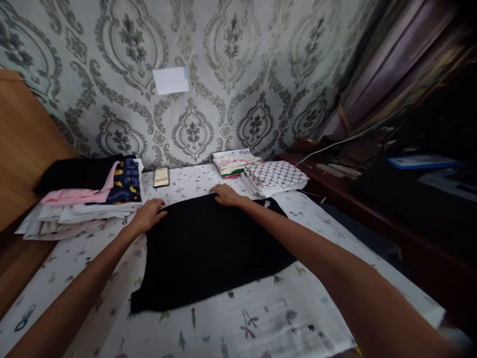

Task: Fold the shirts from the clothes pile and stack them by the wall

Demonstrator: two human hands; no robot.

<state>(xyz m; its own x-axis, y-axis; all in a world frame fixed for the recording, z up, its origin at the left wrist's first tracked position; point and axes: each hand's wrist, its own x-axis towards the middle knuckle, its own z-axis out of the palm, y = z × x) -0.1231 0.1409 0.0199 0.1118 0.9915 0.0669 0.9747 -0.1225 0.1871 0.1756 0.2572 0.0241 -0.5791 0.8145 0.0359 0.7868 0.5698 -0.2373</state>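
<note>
A black garment (216, 248) lies spread on the white printed sheet (208, 328), roughly a rectangle with its near left corner sticking out. At its far left corner rests my left hand (149, 215), thumb and fingers apart. My right hand (227, 195) touches the middle of the far edge, its fingers stretched out and pointing left. A small whitish patch, perhaps a label, shows near the garment's far right corner. Part of the garment's right side is hidden under my right forearm.
To the left is a pile of folded clothes (93, 184) beside a wooden panel (30, 134). At the back lie a small framed card (161, 177), folded cloths (234, 161) and a checked folded cloth (278, 175). A dark red ledge (372, 209) with a cable runs along the right.
</note>
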